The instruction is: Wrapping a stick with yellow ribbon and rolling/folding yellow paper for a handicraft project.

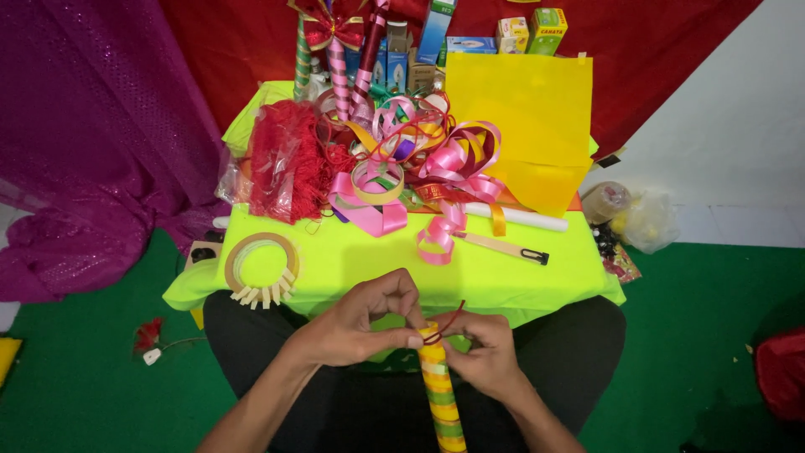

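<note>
Head view, looking down over the lap. Ribbon-wrapped stick (pixel 439 390) runs near vertical in the frame, long axis from the bottom edge up toward the table, top end tilted slightly left. It sits over the lap, just in front of the table's near edge. Wrapped in slanted bands of yellow, orange and green; lower end runs out of frame.

Left hand (pixel 356 323) curls over the top end from the left, fingertips pinched narrow on the tip. Right hand (pixel 485 352) closes around the stick just below the top from the right, holding it. A thin red ribbon strand (pixel 449 323) arcs up from the tip between the two hands.

Table (pixel 503 277) under a neon-yellow cloth lies just beyond. On it: a tape roll (pixel 262 262) with cut strips stuck on its edge, a heap of curled ribbons (pixel 419 159), a red tassel bundle (pixel 285 159), yellow sheets (pixel 524 117), a white rod (pixel 520 218).
</note>
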